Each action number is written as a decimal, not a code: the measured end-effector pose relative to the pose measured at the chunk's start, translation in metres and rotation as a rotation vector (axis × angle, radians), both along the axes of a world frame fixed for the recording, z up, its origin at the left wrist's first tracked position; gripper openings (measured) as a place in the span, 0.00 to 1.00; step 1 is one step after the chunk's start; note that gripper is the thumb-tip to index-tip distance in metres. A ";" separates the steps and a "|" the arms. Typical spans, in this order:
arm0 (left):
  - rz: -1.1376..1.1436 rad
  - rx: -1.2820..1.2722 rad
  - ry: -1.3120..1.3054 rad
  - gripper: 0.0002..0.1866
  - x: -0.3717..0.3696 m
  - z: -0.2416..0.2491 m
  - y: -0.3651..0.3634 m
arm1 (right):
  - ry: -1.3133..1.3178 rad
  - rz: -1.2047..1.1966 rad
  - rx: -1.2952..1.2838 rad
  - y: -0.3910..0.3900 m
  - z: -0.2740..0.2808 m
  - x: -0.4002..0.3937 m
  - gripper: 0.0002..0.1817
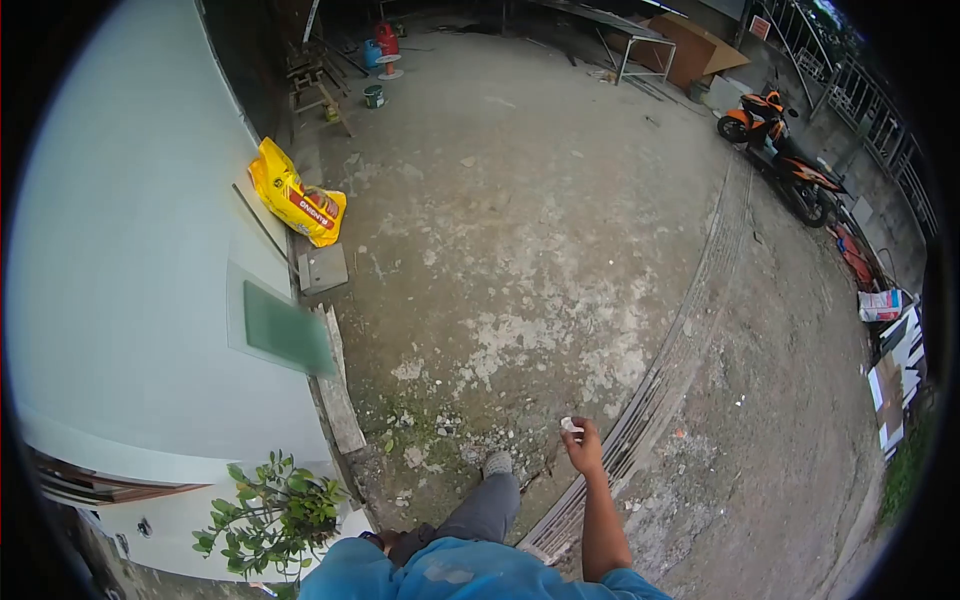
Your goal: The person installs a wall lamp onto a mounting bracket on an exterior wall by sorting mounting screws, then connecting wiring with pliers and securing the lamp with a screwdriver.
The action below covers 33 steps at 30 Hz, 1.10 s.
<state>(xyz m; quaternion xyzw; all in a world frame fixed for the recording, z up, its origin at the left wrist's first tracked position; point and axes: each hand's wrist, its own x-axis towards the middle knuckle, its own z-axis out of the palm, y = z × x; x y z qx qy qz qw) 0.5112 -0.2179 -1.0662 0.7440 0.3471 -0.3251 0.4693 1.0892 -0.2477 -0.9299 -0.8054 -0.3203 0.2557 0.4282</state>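
My right hand [584, 448] is held out over the ground at the lower middle, its fingers closed on a small white object [571, 426] that I cannot identify. Below it, long grooved strips [640, 410] curve along the ground. My left hand is hidden; only a dark band at the left wrist [373, 539] shows beside my blue shirt. One foot in a patterned grey shoe [498, 463] stands on the rough ground.
A leafy plant [285, 510] is close on my left beside the white wall [130, 250]. A green panel [285, 328], a grey block [323, 268] and a yellow bag [298, 198] line that side. An orange and black motorcycle [785, 155] stands at the far right.
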 end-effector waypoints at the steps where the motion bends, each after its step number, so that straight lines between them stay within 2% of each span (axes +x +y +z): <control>1: -0.072 0.012 0.094 0.25 0.057 -0.013 0.051 | 0.011 -0.049 -0.028 0.010 -0.002 0.032 0.25; 2: -0.150 0.020 0.185 0.25 0.113 -0.027 0.101 | 0.047 -0.075 -0.084 0.013 0.002 0.061 0.25; 3: -0.105 0.119 0.308 0.24 0.182 -0.022 0.146 | 0.089 -0.102 -0.132 0.018 0.005 0.092 0.26; 4: -0.114 0.159 0.241 0.24 0.243 -0.035 0.203 | 0.141 -0.119 -0.139 0.014 0.000 0.121 0.25; 5: 0.112 0.227 0.128 0.21 0.319 0.000 0.255 | 0.089 -0.136 -0.154 0.001 -0.017 0.152 0.23; 6: 0.308 0.169 -0.073 0.17 0.396 0.076 0.303 | 0.073 -0.184 -0.278 -0.007 -0.007 0.175 0.23; 7: 0.320 0.277 -0.279 0.18 0.462 0.072 0.349 | 0.064 -0.269 -0.291 -0.032 -0.047 0.204 0.21; 8: 0.449 0.213 -0.412 0.20 0.533 0.095 0.390 | 0.099 -0.339 -0.384 -0.037 -0.042 0.225 0.20; 9: 0.437 0.181 -0.510 0.20 0.599 0.119 0.432 | 0.256 -0.385 -0.543 -0.053 -0.069 0.257 0.16; 10: 0.422 0.147 -0.605 0.20 0.660 0.148 0.474 | 0.180 -0.434 -0.594 -0.076 -0.123 0.285 0.13; 12: 0.416 0.051 -0.739 0.21 0.758 0.191 0.543 | 0.480 -0.900 -0.625 -0.040 -0.106 0.323 0.13; 14: 0.443 0.073 -0.716 0.22 0.814 0.187 0.583 | 0.638 -0.945 -0.725 0.022 -0.098 0.380 0.12; 15: 0.434 0.126 -0.745 0.22 0.861 0.187 0.635 | 0.691 -0.940 -0.739 0.068 -0.095 0.420 0.11; 16: 0.450 0.156 -0.682 0.22 0.884 0.190 0.673 | 0.723 -0.904 -0.759 0.115 -0.089 0.459 0.11; 18: 0.505 0.184 -0.523 0.21 0.889 0.156 0.699 | 0.684 -0.748 -0.698 0.235 -0.071 0.540 0.10; 19: 0.426 0.190 -0.454 0.20 0.883 0.145 0.715 | 0.622 -0.668 -0.620 0.308 -0.063 0.584 0.12; 20: 0.336 0.150 -0.308 0.20 0.882 0.154 0.734 | 0.527 -0.596 -0.408 0.384 -0.045 0.622 0.13; 21: 0.120 0.165 -0.272 0.21 0.874 0.124 0.760 | 0.549 -0.457 -0.360 0.458 -0.042 0.669 0.20; 22: 0.170 0.171 -0.207 0.20 0.866 0.112 0.775 | 0.531 -0.384 -0.226 0.533 -0.042 0.710 0.19; 23: 0.159 0.036 -0.004 0.20 0.872 0.133 0.802 | 0.513 -0.295 -0.148 0.611 -0.007 0.744 0.18; 25: 0.046 0.145 0.108 0.25 0.861 0.100 0.853 | 0.430 -0.186 0.016 0.752 0.037 0.802 0.19; 26: -0.080 0.209 0.196 0.23 0.848 0.053 0.876 | 0.348 -0.126 0.042 0.812 0.039 0.834 0.19; 27: -0.212 0.266 0.282 0.20 0.845 0.028 0.903 | 0.275 -0.070 0.056 0.863 0.033 0.863 0.20; 29: -0.044 0.268 0.305 0.22 0.877 0.042 0.993 | 0.165 -0.047 0.024 0.937 0.021 0.905 0.22; 30: 0.046 0.270 0.297 0.24 0.910 0.059 1.044 | 0.117 -0.063 -0.079 0.963 0.003 0.928 0.21; 31: 0.126 0.221 0.310 0.25 0.932 0.074 1.059 | 0.225 -0.067 -0.151 0.981 0.006 0.941 0.21; 33: 0.281 0.125 0.255 0.21 1.001 0.092 1.152 | 0.362 -0.048 -0.341 1.011 0.025 0.967 0.21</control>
